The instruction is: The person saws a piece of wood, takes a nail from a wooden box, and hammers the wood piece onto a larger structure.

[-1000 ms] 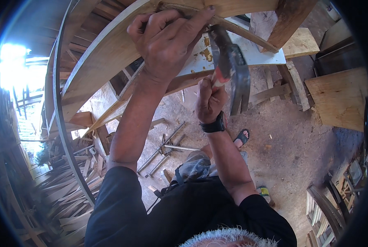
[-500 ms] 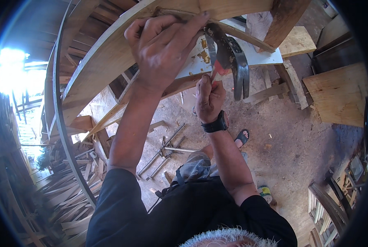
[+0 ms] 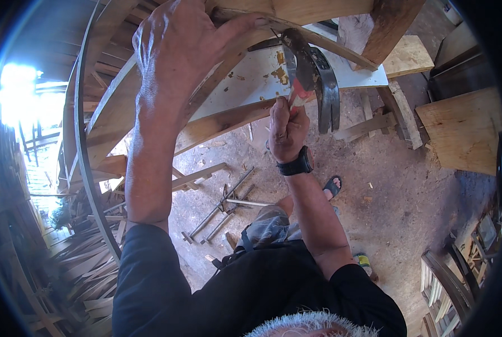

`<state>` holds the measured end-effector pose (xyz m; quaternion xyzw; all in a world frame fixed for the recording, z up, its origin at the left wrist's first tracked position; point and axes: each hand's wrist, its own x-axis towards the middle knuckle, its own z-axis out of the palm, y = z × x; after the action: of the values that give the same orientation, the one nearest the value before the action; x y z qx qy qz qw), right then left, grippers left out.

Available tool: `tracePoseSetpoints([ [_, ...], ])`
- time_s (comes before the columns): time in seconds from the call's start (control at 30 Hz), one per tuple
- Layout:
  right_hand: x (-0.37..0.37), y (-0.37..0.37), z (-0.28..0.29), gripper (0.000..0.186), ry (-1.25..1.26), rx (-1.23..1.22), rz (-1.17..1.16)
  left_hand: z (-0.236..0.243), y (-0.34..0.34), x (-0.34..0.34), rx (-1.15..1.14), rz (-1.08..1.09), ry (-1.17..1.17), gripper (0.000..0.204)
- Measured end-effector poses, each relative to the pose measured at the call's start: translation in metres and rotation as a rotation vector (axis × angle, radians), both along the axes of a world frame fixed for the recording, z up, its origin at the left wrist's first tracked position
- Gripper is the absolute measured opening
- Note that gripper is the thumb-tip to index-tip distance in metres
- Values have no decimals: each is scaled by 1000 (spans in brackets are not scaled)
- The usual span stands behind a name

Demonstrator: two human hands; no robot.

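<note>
My right hand (image 3: 288, 129), with a dark watch at its wrist, is closed around the red and pale handle of a claw hammer (image 3: 325, 84). The hammer's dark head is raised close to a wooden strip (image 3: 329, 45) on the frame. My left hand (image 3: 178, 53) wraps over the curved wooden board (image 3: 113, 106), its thumb stretched along the wood toward the hammer. Its other fingers are mostly hidden beyond the edge of the picture. Between thumb and hammer, a thin dark nail-like piece (image 3: 275, 33) sticks out of the wood.
Beneath the frame lies a white panel (image 3: 251, 78) with yellow-brown smears. Metal bar clamps (image 3: 223, 205) and scraps lie on the floor. Heaped wood strips (image 3: 93, 269) are at left. A pale wooden panel (image 3: 462, 132) stands at right. A thin curved strip (image 3: 82, 129) rises at left.
My left hand has shifted left and up, from lying on the board near the hammer to wrapping over it. The hammer and my right hand have barely moved.
</note>
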<state>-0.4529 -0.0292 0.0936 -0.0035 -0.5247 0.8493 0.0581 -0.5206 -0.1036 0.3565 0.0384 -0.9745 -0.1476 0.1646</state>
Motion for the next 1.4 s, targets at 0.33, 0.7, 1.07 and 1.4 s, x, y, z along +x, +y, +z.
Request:
tracePoseSetpoints([
  [0.33,26,6,9,43,23,-109,72,-11,-19,-9,7,-202,73,41],
  [0.7,15,-12,19,42,121,-88,0,-3,-14,-11,-23,-98,-13,37],
  [1.07,38,-25,-7,38,130,-150,-36,2,-7,-10,19,-200,0,41],
  [1.4,-20,-54,8,32,65,-273,-60,6,-5,-11,84,-198,-68,42],
])
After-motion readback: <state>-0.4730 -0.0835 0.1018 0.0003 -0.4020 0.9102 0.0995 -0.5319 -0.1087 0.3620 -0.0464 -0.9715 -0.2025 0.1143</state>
